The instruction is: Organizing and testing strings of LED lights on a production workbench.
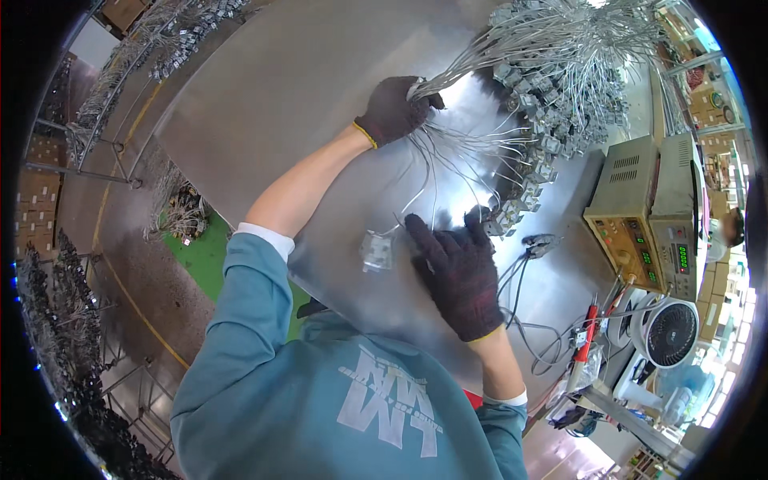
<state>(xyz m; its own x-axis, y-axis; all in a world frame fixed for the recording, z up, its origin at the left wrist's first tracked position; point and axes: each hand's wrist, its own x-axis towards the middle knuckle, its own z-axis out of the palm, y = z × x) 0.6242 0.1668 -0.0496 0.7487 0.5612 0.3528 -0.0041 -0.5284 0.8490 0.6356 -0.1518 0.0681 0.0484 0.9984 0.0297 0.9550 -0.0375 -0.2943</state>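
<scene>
My left hand, in a dark knit glove with a yellow cuff edge, is closed around a bundle of thin grey wires. Their strands fan out below the fist toward small silvery metal parts at the right. Lower down, my right hand, gloved the same way, hovers near the wire ends with its fingers apart. I see nothing held in it. Left of its fingertips, a blurred silvery piece hangs or lies by a single wire; I cannot tell which.
A large heap of wired metal parts covers the metal table's far right. Two bench instruments with lit displays stand at the right, near a black clip on cables, a red-handled tool and a small fan. Racks line the left.
</scene>
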